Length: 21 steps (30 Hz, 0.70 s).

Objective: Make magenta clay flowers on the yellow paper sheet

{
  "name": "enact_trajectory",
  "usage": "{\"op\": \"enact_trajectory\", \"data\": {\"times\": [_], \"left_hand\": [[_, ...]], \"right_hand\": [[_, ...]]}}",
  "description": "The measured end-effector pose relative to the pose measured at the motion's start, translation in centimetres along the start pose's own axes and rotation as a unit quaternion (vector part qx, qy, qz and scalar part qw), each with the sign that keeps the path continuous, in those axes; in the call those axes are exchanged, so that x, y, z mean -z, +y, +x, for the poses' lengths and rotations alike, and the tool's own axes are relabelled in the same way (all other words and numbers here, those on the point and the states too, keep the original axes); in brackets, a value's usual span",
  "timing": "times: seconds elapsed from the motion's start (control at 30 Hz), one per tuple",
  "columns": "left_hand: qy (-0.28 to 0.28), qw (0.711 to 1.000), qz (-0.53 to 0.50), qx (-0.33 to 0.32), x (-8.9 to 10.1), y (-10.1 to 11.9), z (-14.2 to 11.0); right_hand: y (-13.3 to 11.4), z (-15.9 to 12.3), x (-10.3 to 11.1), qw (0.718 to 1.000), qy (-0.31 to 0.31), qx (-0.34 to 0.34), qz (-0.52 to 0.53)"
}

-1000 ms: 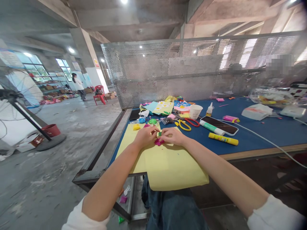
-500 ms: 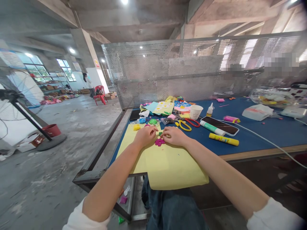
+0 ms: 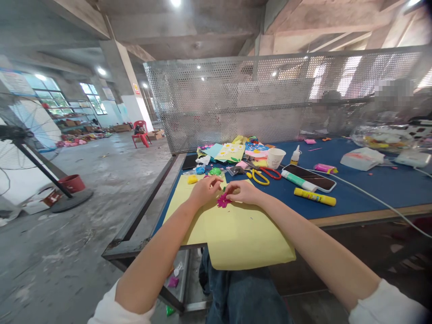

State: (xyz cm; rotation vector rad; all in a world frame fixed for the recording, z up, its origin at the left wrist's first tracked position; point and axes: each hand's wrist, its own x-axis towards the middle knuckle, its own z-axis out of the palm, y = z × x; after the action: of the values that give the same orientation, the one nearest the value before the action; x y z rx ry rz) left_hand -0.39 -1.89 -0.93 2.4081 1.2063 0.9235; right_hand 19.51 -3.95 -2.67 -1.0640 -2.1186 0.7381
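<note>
A small magenta paper flower (image 3: 222, 200) lies between my hands on a large pale yellow paper sheet (image 3: 236, 238). My right hand (image 3: 245, 192) pinches at its upper edge, near a tiny green piece. My left hand (image 3: 205, 190) rests on the sheet just left of the flower, its fingers curled inward. Whether those fingers hold anything is hidden. The sheet overhangs the near edge of the blue work table (image 3: 378, 189).
Beyond my hands lie coloured paper sheets (image 3: 229, 152), a paper cup (image 3: 276, 158), and yellow-handled scissors (image 3: 259, 177). To the right are a phone (image 3: 308, 177), a yellow glue stick (image 3: 314, 196), and a white cable (image 3: 367, 193). A perforated metal screen (image 3: 236, 99) stands behind the table.
My hands have drawn closer together, and the flower has shifted slightly left and up against my right fingertips. The view has barely moved.
</note>
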Motion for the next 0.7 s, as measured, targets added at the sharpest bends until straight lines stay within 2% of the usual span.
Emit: {"op": "enact_trajectory", "data": {"times": [0.23,0.37,0.53,0.7], "left_hand": [[-0.044,0.990,-0.133,0.025,0.09,0.31,0.05],[-0.065,0.979,-0.188,0.037,-0.02,0.15,0.10],[-0.065,0.979,-0.187,0.039,0.22,0.51,0.16],[-0.054,0.979,-0.192,0.036,0.06,0.63,0.26]], "right_hand": [[-0.19,0.06,0.22,0.992,0.031,-0.010,0.122],[0.04,0.45,0.50,0.983,0.102,-0.007,0.150],[0.58,0.95,0.81,0.970,0.177,0.007,0.165],[0.48,0.94,0.77,0.967,0.183,0.001,0.179]]}}
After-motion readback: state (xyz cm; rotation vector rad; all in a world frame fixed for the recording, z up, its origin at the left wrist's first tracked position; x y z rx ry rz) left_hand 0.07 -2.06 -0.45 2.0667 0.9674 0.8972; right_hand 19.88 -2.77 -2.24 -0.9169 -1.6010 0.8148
